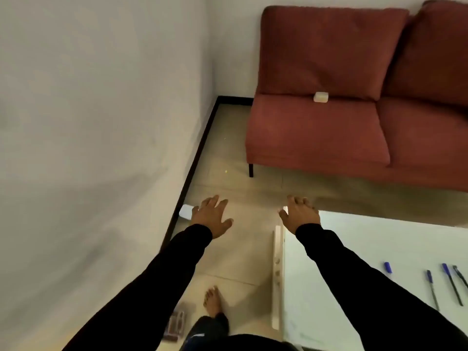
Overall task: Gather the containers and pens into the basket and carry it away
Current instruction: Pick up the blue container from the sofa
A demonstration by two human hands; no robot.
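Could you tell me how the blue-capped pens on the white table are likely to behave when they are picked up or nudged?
The pens look thin and rigid, so probably light and stiff to lift. Their round barrels lie flat on the smooth white table, so a nudge may roll them. Being slim, they likely need a fingertip pinch.

head view – high, tilted down over floor (235, 249) and table corner (329, 224).

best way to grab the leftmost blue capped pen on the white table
Pinch the leftmost pen across its barrel from above with the right hand, probably fingers either side of its long axis. It lies flat on the white table, apart from the other pens, so nothing crowds it; its lower end is hidden by the sleeve.
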